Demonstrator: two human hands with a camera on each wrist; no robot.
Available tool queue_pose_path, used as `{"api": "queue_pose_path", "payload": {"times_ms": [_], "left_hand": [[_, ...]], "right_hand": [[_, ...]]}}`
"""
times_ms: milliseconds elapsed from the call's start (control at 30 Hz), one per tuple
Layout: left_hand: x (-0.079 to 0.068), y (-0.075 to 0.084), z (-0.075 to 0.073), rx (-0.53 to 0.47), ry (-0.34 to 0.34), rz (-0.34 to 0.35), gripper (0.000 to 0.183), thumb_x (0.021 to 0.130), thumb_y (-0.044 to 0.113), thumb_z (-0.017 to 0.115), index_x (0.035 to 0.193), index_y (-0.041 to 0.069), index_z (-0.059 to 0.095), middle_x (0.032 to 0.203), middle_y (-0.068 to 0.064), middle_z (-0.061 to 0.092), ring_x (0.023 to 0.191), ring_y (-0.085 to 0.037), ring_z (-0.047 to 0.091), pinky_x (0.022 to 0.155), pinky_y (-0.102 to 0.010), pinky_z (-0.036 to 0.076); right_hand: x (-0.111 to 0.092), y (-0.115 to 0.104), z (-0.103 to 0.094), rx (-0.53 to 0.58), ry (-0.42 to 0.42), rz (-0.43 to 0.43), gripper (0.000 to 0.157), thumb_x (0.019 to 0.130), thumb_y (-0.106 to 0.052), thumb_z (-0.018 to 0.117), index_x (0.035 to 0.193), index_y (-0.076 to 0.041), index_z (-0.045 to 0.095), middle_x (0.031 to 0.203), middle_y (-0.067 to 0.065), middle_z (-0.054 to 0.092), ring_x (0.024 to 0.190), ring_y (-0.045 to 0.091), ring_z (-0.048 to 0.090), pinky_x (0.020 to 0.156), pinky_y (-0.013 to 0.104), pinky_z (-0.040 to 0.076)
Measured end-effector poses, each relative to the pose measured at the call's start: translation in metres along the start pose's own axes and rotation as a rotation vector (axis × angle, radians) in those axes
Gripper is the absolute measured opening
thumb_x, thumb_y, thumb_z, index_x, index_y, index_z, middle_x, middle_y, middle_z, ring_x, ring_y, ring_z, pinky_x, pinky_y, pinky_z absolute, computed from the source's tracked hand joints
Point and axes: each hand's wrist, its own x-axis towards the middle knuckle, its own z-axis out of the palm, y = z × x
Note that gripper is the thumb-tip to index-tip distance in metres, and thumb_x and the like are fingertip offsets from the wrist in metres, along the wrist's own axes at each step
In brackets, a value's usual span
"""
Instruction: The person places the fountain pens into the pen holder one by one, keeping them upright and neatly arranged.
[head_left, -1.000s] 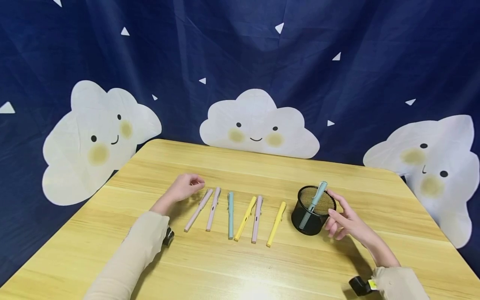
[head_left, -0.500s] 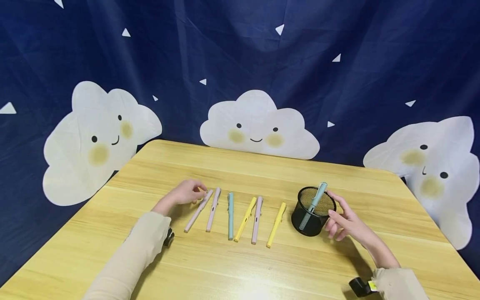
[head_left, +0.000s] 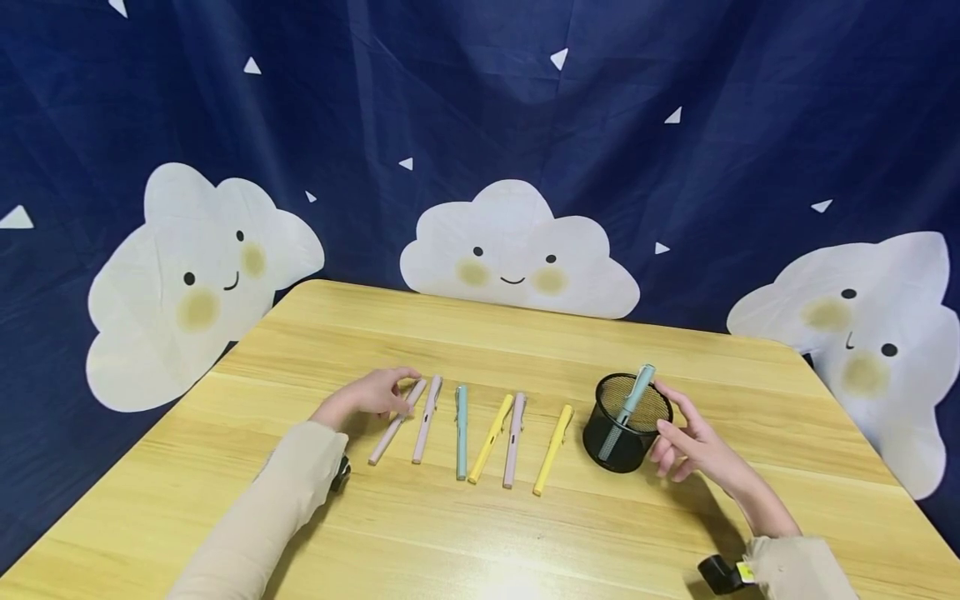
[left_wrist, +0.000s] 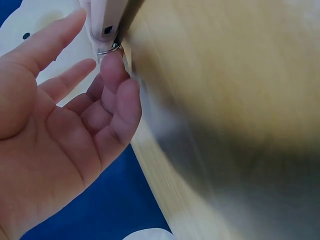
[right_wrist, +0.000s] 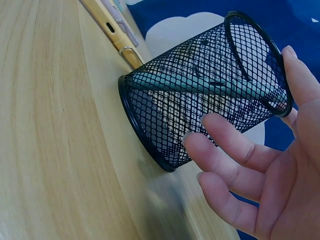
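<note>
One teal capped pen (head_left: 637, 392) in mesh pen cup (head_left: 626, 457), against spread right hand (head_left: 693, 442); six pens (head_left: 461, 433) outside, pale-pink pen (head_left: 387, 437) between parted fingers of left hand (head_left: 378, 392).

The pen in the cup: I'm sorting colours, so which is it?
The pen is muted blue-green; the head view shows it best.

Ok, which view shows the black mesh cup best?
The right wrist view: the black mesh cup fills much of it, rim, base and the teal pen inside showing. The head view shows it smaller, by the right hand; the left wrist view misses it.
</note>
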Motion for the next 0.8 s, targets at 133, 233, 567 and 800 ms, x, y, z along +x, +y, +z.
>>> {"api": "queue_pose_path", "payload": {"times_ms": [133, 233, 567, 800], "left_hand": [[0.0017, 0.0005, 0.0008, 0.001, -0.003, -0.035, 0.068, 0.077, 0.004, 0.067, 0.136, 0.0, 0.032, 0.069, -0.008, 0.053, 0.05, -0.014, 0.051, 0.048, -0.025, 0.044], [0.0033, 0.0007, 0.0014, 0.005, 0.001, -0.04, 0.071, 0.076, 0.003, 0.069, 0.136, -0.001, 0.031, 0.069, -0.009, 0.053, 0.05, -0.014, 0.051, 0.048, -0.026, 0.046], [0.0056, 0.0037, 0.0045, 0.033, 0.002, -0.062, 0.069, 0.073, 0.002, 0.071, 0.132, -0.003, 0.036, 0.071, -0.009, 0.053, 0.049, -0.012, 0.049, 0.046, -0.024, 0.045], [0.0056, 0.0062, 0.0037, 0.036, -0.014, -0.077, 0.059, 0.073, -0.003, 0.068, 0.126, -0.001, 0.043, 0.073, -0.011, 0.052, 0.048, -0.013, 0.05, 0.047, -0.026, 0.049]], "right_hand": [[0.0, 0.0001, 0.0, -0.001, 0.001, 0.0, 0.054, 0.099, -0.009, 0.028, 0.14, -0.037, 0.008, 0.07, 0.022, 0.06, 0.058, 0.026, 0.062, 0.044, 0.042, 0.049], [0.0002, 0.0001, 0.0, -0.002, 0.002, -0.002, 0.054, 0.099, -0.009, 0.028, 0.139, -0.04, 0.009, 0.07, 0.023, 0.06, 0.058, 0.026, 0.062, 0.044, 0.042, 0.049], [-0.0002, -0.0001, 0.0003, 0.0, 0.003, -0.006, 0.054, 0.099, -0.008, 0.028, 0.139, -0.039, 0.01, 0.07, 0.022, 0.059, 0.058, 0.026, 0.062, 0.044, 0.042, 0.049], [-0.0002, 0.0003, 0.0002, 0.005, -0.001, -0.003, 0.053, 0.099, -0.008, 0.028, 0.141, -0.032, 0.006, 0.07, 0.017, 0.061, 0.058, 0.026, 0.062, 0.044, 0.042, 0.049]]}}
